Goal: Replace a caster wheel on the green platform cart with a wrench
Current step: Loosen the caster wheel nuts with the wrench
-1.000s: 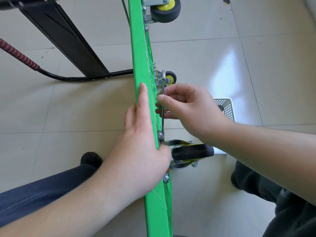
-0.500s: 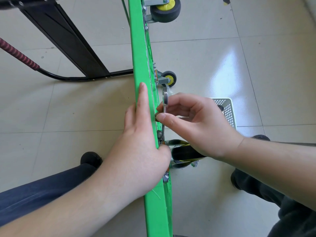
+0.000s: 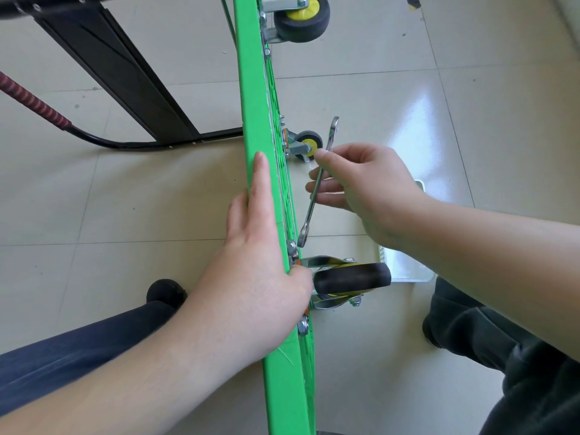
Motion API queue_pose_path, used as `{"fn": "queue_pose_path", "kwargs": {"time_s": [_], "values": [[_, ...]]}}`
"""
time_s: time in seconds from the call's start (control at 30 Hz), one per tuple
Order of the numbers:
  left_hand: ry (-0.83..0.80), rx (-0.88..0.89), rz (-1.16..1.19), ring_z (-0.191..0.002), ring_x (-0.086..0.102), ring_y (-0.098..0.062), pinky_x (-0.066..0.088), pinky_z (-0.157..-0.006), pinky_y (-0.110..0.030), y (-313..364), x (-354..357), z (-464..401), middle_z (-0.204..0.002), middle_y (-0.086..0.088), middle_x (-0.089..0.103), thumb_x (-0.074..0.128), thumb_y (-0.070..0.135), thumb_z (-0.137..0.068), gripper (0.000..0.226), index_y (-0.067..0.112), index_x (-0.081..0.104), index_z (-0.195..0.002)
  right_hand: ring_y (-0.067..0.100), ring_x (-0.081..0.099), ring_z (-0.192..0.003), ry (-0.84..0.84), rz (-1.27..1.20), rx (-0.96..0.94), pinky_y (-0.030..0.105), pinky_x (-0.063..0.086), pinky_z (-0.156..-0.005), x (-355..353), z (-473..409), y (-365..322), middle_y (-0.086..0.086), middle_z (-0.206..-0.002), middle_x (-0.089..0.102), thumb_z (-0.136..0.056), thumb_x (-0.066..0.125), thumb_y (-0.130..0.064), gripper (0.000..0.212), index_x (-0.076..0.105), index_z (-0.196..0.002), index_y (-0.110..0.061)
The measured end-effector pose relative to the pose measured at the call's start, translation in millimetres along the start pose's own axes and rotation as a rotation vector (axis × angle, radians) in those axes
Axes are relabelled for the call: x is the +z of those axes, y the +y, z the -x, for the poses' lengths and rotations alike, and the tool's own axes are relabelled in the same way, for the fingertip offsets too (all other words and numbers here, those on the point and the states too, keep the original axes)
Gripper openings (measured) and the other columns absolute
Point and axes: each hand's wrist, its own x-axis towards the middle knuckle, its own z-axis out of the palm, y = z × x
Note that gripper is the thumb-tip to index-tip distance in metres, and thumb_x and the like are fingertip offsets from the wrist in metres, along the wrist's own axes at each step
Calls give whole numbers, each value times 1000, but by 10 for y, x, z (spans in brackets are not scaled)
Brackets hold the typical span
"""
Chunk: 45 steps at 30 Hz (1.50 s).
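The green platform cart point(image 3: 257, 171) stood on edge, the left hand point(image 3: 251, 265) pressed flat along its rim, thumb hooked by the nearest caster wheel point(image 3: 351, 276). A second before, the wrench point(image 3: 317, 183) had lain close against the deck near a bolt point(image 3: 292, 246); now the right hand point(image 3: 367, 189) – pinching its shank – had swung it outward, its lower end just beside that bolt (probably resetting for another turn).

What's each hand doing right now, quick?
Left hand: open, pressed flat against the green cart edge.
Right hand: closed on the wrench.
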Motion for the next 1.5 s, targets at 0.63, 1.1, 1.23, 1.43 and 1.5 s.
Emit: {"fn": "queue_pose_path", "kwargs": {"time_s": [0.63, 1.1, 1.23, 1.43, 1.5], "values": [[-23, 20, -13, -66, 59, -14, 43, -51, -15, 2, -8, 13, -152, 38, 6, 62, 17, -89, 119, 64, -33, -144, 26, 74, -68, -64, 15, 248, 34, 63, -68, 195, -223, 244, 19, -95, 69, -98, 70, -19, 21, 63, -107, -1], [-2, 23, 8, -73, 62, -5, 45, -52, -14, -11, -2, 6, -154, 39, 4, 63, 19, -89, 119, 65, -33, -143, 23, 76, -79, -168, 53, -20, 37, 64, -79, 158, 90, 53, 6, -83, 75, -97, 71, -18, 9, 70, -94, -10], [2, 12, 13, -80, 55, -4, 45, -60, -14, -13, -4, 5, -156, 37, 2, 62, 18, -89, 120, 65, -34, -143, 27, 76, -88, -212, 112, -139, 41, 63, -86, 114, 249, 25, 14, -93, 77, -96, 72, -18, 6, 69, -94, -13], [-2, 0, 28, -81, 57, -7, 44, -60, -4, -15, 8, 0, -154, 39, 3, 63, 16, -88, 121, 64, -32, -144, 32, 74, -97, -226, 154, -289, 54, 58, -94, 36, 466, 112, 15, -96, 76, -91, 73, -27, 22, 72, -103, -9], [0, 5, 36, -83, 56, -4, 43, -65, -1, -25, 13, -8, -152, 40, 4, 64, 16, -88, 121, 64, -32, -145, 27, 75, -97, -246, 169, -333, 53, 57, -95, 11, 533, 145, 11, -97, 76, -91, 74, -24, 18, 73, -102, -9]]}}
